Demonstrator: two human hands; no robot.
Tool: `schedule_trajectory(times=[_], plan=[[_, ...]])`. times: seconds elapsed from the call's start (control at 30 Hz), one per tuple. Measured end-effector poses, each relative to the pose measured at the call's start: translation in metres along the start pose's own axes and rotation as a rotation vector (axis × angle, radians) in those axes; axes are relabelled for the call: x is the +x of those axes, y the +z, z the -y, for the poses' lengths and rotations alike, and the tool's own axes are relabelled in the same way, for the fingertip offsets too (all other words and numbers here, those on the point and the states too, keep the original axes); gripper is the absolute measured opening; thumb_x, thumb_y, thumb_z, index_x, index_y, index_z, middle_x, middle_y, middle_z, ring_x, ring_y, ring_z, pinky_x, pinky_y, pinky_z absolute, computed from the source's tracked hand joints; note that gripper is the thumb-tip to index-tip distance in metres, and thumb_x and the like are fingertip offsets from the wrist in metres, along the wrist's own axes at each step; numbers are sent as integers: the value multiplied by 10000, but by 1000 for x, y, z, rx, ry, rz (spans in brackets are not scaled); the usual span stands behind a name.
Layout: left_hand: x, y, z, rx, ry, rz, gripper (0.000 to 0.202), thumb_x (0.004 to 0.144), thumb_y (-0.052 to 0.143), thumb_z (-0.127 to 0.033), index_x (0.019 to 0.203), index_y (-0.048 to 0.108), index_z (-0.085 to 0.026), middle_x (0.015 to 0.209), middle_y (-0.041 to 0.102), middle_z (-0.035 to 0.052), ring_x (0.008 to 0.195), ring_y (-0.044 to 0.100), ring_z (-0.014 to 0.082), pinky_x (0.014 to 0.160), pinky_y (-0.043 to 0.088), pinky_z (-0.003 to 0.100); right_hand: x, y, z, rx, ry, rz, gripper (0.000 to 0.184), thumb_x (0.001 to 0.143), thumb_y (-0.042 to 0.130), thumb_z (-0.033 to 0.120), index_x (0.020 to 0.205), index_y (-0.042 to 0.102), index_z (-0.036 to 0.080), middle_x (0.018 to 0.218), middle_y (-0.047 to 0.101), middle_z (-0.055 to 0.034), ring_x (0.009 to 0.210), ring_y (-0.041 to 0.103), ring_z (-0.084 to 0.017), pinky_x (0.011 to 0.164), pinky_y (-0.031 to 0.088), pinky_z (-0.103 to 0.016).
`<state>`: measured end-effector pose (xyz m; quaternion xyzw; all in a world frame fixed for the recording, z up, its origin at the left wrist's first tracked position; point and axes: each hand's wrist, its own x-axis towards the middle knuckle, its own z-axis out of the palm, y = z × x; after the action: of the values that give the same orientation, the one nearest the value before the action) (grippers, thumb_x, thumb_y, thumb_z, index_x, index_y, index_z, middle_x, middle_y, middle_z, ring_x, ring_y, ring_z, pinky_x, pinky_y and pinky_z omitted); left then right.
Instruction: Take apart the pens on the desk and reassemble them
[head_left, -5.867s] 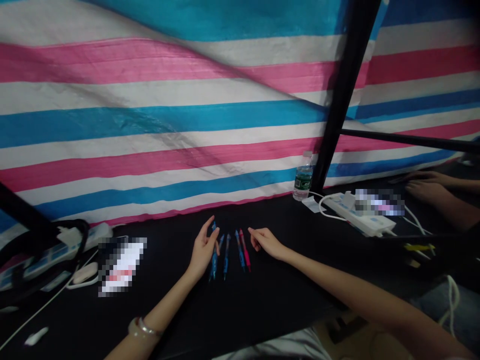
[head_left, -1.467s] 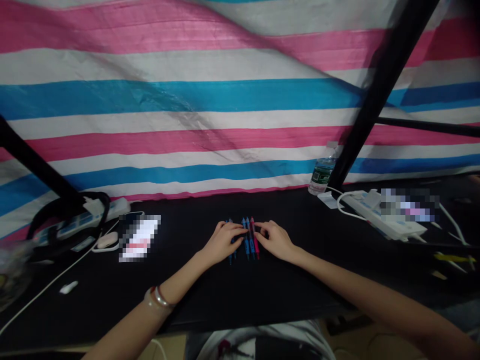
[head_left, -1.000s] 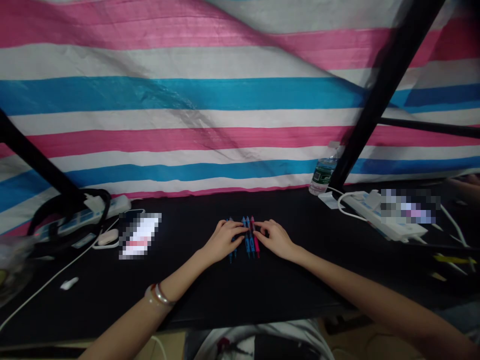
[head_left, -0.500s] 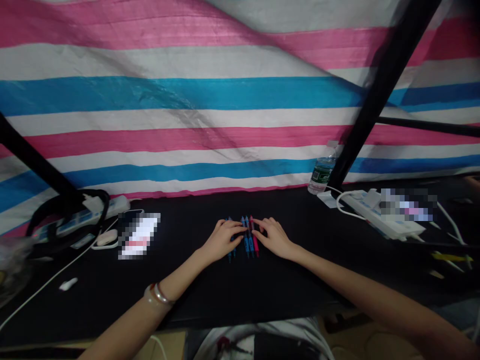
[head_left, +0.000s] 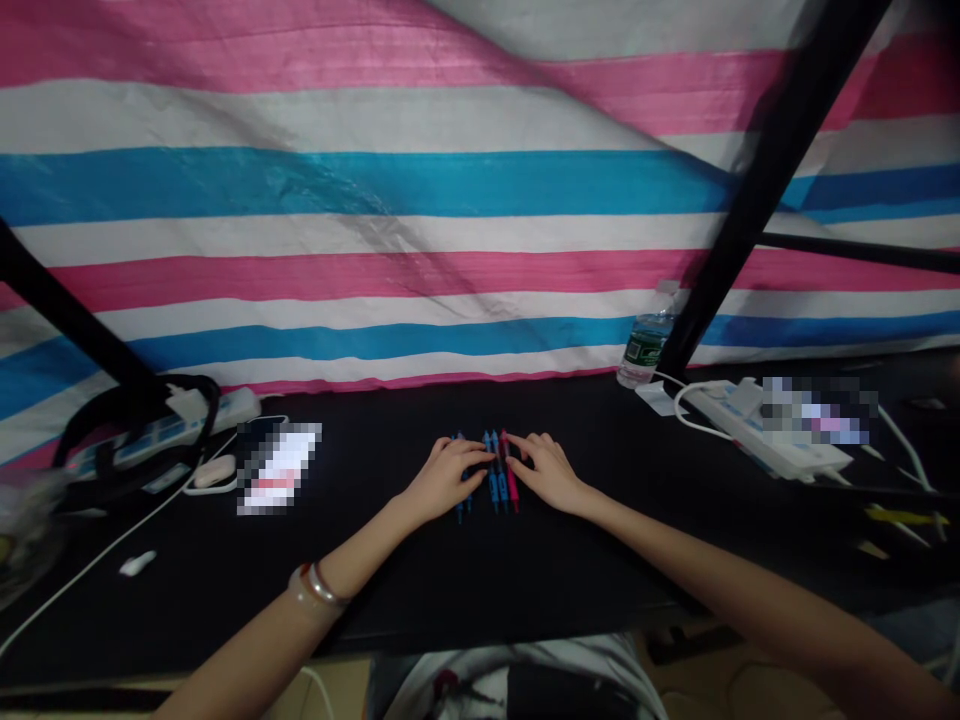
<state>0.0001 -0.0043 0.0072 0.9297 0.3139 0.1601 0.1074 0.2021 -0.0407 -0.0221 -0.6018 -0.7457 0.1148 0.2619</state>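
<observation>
Your left hand (head_left: 446,480) and your right hand (head_left: 550,473) lie palm-down, fingers loosely curved, neither clenched nor closed around anything. Your left fingertips (head_left: 472,453) rest over the blue pens, and your right fingertips (head_left: 521,455) touch the red pen (head_left: 512,490).

The pens (head_left: 493,490) lie side by side, parallel, between your hands, in the middle of the black worktop (head_left: 390,590) and nearer its far edge. You have five or six: one red, the rest blue. Your fingers cover part of the row, so you cannot be sure of the exact count.

Two bangles (head_left: 316,588) circle your left wrist. Two white power strips sit along the far edge: one at the left (head_left: 225,412), one at the right (head_left: 739,425), partly pixelated. One water bottle (head_left: 645,345) stands beside a black pole (head_left: 772,180), in front of a striped tarpaulin (head_left: 375,180). Left of your hands lies one pixelated phone-like object (head_left: 277,467), just beside one white oval object (head_left: 215,471).
</observation>
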Motion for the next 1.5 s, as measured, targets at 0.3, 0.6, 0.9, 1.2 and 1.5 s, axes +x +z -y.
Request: schedule_trajectory(times=[0.3,0.6,0.9,1.2,1.5], plan=[[-1,0,1,11,15,-14,287,841,473,-266,1114,561,-276,1164,575,42,1084,493,199,909,276,379,3,0,0,6,37,3,424,856,437,394,1248,482,239,825,544,-43,778,441,-185,676,300,-287],[0,-8,-3,104,-56,-119,172,833,452,-255,967,552,-213,962,583,32,921,513,186,814,324,333,5,-3,5,47,121,-61,264,833,465,403,715,557,185,666,528,-6,690,444,-155,642,276,-268],[1,-10,-8,304,-288,-158,256,780,482,-401,638,490,-187,730,493,30,778,483,212,694,320,329,1,-6,7,48,86,-68,363,829,460,385,531,465,177,578,501,7,658,439,-146,631,260,-260],[0,-6,-7,301,-359,-105,203,771,480,-356,663,509,-186,779,513,53,798,501,230,696,343,338,3,-4,2,97,99,-86,325,825,451,331,539,467,178,573,511,9,659,455,-147,657,281,-265],[2,-6,1,91,-365,-266,148,732,523,-298,640,513,-183,704,488,13,692,500,174,658,368,299,4,-2,-1,156,86,-118,320,815,469,320,526,475,183,550,502,16,616,458,-140,614,291,-254]])
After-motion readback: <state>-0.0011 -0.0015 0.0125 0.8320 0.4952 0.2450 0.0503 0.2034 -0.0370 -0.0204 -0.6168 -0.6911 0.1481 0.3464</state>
